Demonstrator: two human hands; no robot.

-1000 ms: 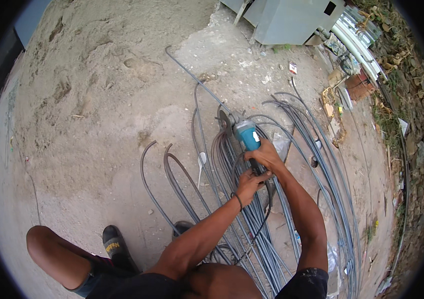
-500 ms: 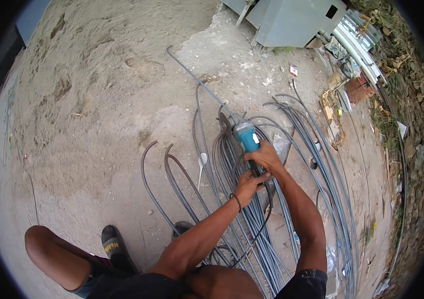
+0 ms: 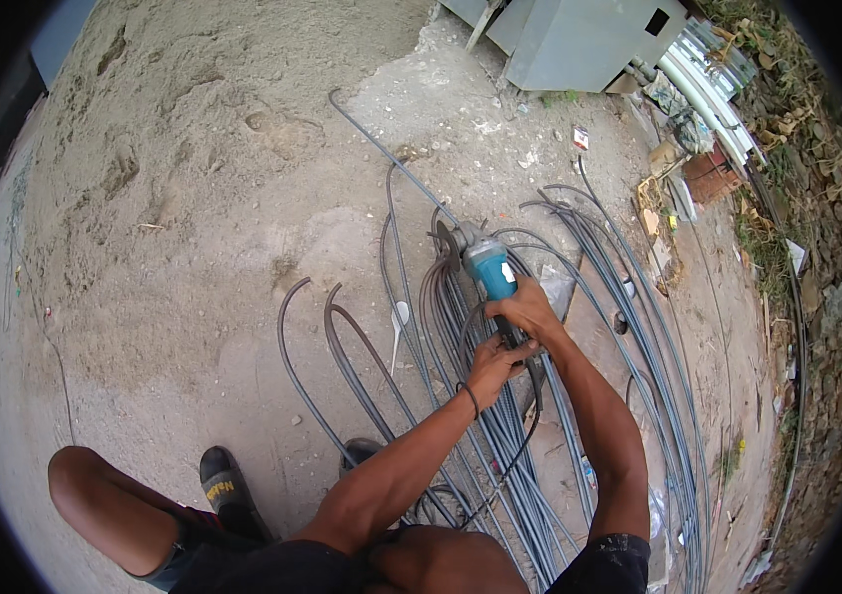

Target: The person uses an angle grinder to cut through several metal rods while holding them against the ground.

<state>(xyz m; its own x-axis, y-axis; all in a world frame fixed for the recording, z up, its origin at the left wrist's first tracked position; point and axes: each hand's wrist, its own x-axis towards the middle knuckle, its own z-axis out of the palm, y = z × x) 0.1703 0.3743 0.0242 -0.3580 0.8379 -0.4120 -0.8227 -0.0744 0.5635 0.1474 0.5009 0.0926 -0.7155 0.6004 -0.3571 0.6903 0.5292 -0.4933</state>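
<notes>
Both my hands grip a teal angle grinder (image 3: 491, 271). My right hand (image 3: 528, 311) wraps round the lower part of its body. Just below, my left hand (image 3: 495, 370) is closed round the dark rear handle, close against the right one. The grinder's dark cutting disc (image 3: 450, 247) is at the far end, edge-on over the bent ends of a bundle of steel rebar (image 3: 512, 450). One long rod (image 3: 396, 158) runs from near the disc toward the far left. Whether the disc touches a rod, I cannot tell. A black power cord (image 3: 538, 388) hangs from the handle.
More bent rebar (image 3: 654, 342) lies to the right, and hooked rods (image 3: 334, 327) to the left. A white plastic spoon (image 3: 399, 322) rests among them. Beyond are a grey metal box (image 3: 589, 45), white pipes (image 3: 708, 104) and a brick (image 3: 711, 176). Sand (image 3: 213, 129) covers the far left.
The grinder's head has turned slightly, and more of the disc's face shows now. Both hands keep the same hold. The whole view has shifted a little.
</notes>
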